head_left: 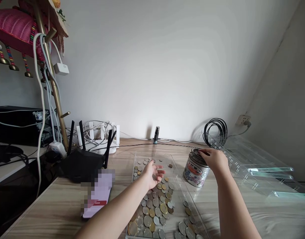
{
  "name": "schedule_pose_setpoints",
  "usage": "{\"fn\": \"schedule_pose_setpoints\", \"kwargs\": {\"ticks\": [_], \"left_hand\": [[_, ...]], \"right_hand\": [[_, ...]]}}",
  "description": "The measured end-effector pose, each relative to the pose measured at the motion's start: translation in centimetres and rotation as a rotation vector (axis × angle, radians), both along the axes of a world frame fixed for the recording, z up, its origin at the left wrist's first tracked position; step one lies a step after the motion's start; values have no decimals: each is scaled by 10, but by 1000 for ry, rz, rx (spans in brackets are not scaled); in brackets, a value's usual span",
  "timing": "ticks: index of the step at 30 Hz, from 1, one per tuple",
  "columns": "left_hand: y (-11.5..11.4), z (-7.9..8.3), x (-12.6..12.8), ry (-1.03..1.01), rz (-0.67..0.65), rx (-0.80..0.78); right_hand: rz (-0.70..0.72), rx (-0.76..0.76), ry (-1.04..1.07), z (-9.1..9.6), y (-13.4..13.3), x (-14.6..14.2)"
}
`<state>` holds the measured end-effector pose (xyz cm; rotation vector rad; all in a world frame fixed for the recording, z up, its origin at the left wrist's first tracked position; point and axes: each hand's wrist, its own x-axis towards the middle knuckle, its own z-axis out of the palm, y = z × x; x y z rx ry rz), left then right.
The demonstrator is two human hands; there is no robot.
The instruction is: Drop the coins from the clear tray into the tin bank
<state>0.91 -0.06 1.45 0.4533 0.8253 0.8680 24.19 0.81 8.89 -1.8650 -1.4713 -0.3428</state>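
Observation:
My left hand (153,174) is over a clear plastic tray (172,160), palm turned up and fingers loosely curled. What looks like a coin (154,177) rests in its palm. Many silver and gold-coloured coins (155,202) lie spread in the tray, and another group of coins (186,229) is in its right-hand section. To the right stands a round tin (196,172) with a floral pattern and a red label. My right hand (214,160) is at the tin's top, fingers bent together over the rim. Its fingertips are partly hidden, and what they hold cannot be made out.
A phone (100,196) lies left of the tray, near a black router (80,162) and a white router (102,146). A small dark bottle (156,134) stands by the wall. Coiled black cable (214,131) and clear plastic panels (269,169) are on the right.

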Motion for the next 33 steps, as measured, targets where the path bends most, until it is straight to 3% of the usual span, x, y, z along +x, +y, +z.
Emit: {"fn": "schedule_pose_setpoints", "kwargs": {"ticks": [2,4,8,11,19,22,24,26,27,30,33], "left_hand": [[0,1,-1,-82,68,-16],[-1,1,-2,-172,138,7],[-2,3,-3,-259,213,69],[-4,7,-4,-217,200,84],[-6,7,-4,-273,87,196],[-5,4,-2,-252,75,248],[-4,3,-1,-218,62,270],[-4,4,0,-162,76,276],[-4,5,0,-130,95,276],[-4,8,0,-46,174,258],[-3,9,0,-7,212,235]], "right_hand": [[49,230,-44,0,-5,-13],[239,281,-5,-2,-10,-37],[832,-214,30,-14,-20,-96],[1019,-437,-17,-26,-24,-122],[959,-425,-194,-29,-31,-126],[913,-296,-110,-19,-28,-115],[771,-79,-49,-8,-23,-93],[511,165,-38,5,-17,-60],[371,210,-54,10,-14,-42],[90,51,-127,18,-7,-2],[64,-137,-224,17,-5,9]]}}
